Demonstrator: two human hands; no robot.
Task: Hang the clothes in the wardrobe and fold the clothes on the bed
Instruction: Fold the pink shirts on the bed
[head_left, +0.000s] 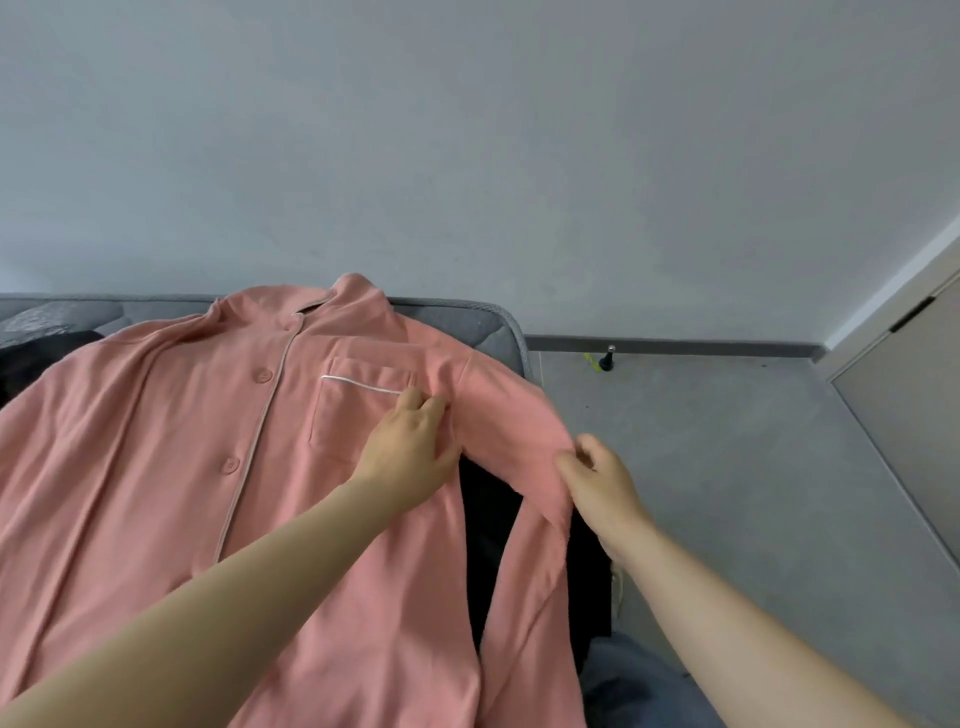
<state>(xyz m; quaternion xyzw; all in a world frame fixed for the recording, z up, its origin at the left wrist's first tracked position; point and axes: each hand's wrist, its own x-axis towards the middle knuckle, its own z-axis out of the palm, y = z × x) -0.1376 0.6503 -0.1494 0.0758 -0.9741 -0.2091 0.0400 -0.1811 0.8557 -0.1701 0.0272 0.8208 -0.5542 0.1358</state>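
Note:
A pink button-up pyjama shirt (156, 467) with white piping lies front-up and spread out on the grey bed (457, 319), collar toward the wall. My left hand (410, 447) pinches the cloth near the armpit, just right of the chest pocket. At the bed's right edge my right hand (602, 480) grips the shirt's right sleeve (519, 431) at its outer fold, and the rest of the sleeve hangs down toward me. Dark fabric (488, 525) shows under the shirt between body and sleeve.
A dark garment (36, 358) lies on the bed at the far left. To the right of the bed is grey floor (727, 467) with a black doorstop (607, 358) by the skirting. A beige door (914, 415) stands at the far right. Blue jeans (639, 686) show at the bottom.

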